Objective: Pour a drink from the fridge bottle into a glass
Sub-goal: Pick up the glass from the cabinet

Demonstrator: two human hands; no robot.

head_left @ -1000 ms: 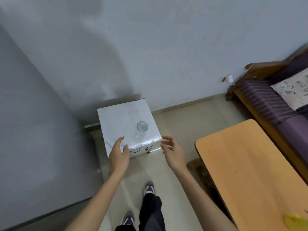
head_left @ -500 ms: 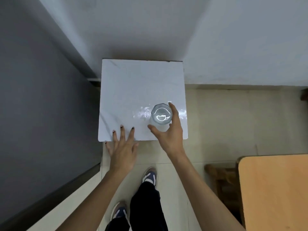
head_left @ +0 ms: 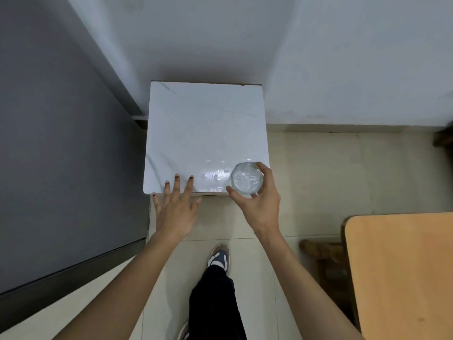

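Note:
A clear empty glass (head_left: pixel 246 178) is at the near right corner of a small white marble-topped stand (head_left: pixel 203 123). My right hand (head_left: pixel 259 202) wraps around the glass, thumb on its near side and fingers on its right side. My left hand (head_left: pixel 175 209) hovers at the stand's near left edge with fingers spread, its fingertips over the top and nothing in it. No bottle is in view. Whether the glass still touches the top I cannot tell.
A tall dark grey fridge face (head_left: pixel 61 143) fills the left side. A wooden table (head_left: pixel 402 278) sits at the right, with a dark stool (head_left: pixel 323 251) beside it. White walls meet behind the stand. My leg and shoes (head_left: pixel 218 258) stand on the tiled floor.
I stepped up to the stand and looked down on it. My right hand reached the glass and closed around it, drawing it toward the near right corner. My left hand stayed at the near edge.

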